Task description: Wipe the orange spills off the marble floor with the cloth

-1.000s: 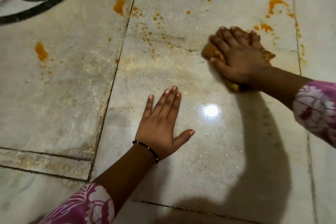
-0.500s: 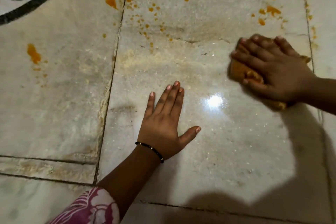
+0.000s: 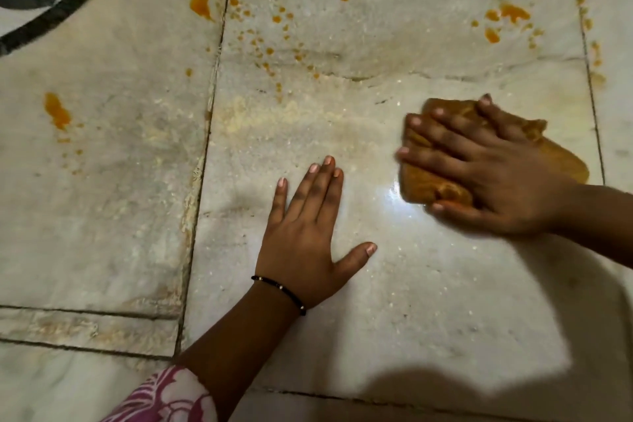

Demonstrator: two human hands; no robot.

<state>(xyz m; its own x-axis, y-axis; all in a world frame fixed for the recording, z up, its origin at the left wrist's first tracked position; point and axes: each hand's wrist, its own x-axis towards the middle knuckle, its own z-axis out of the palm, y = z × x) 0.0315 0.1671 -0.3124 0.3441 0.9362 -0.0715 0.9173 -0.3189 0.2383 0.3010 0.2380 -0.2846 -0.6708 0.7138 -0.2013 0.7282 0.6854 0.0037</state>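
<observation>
Cloth [image 3: 548,158] is pressed flat on the marble floor [image 3: 411,301] under the right hand [image 3: 486,175], on the right side of the big centre slab, near its right seam. Judged soft, limp, light and damp: it will bunch and slide easily on the glossy marble, so it is best held by a flat palm over its middle, with fingertips pinning the leading edge. Already stained orange, so smearing is a risk.

Right hand: fingers [image 3: 442,134] spread and straight over the cloth, thumb at its near edge, forearm entering from the right edge. No curl round the cloth is seen.

Left hand [image 3: 305,236]: laid flat on the floor at slab centre, fingers together, thumb splayed, nothing held, judged as bracing.

Spills [image 3: 507,14] remain unwiped toward the far right corner, more drops [image 3: 270,31] by the far left seam, a blotch [image 3: 56,111] on the left slab.
</observation>
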